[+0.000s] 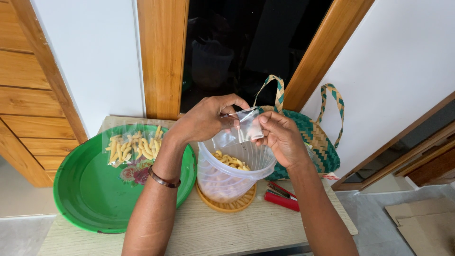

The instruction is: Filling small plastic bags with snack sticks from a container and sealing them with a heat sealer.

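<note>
Both hands (244, 125) pinch a clear bag (241, 128) over the wooden table (227, 232) by a doorway (251, 42).

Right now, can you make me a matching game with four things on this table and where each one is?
Things:
1. small clear bag
2. filled snack packets
3. red stapler
4. woven basket

Places:
A. on the green tray
B. behind the clear plastic tub
C. between both hands, above the tub
D. flat on the table, right of the tub

Pairs: 1-C, 2-A, 3-D, 4-B
</note>
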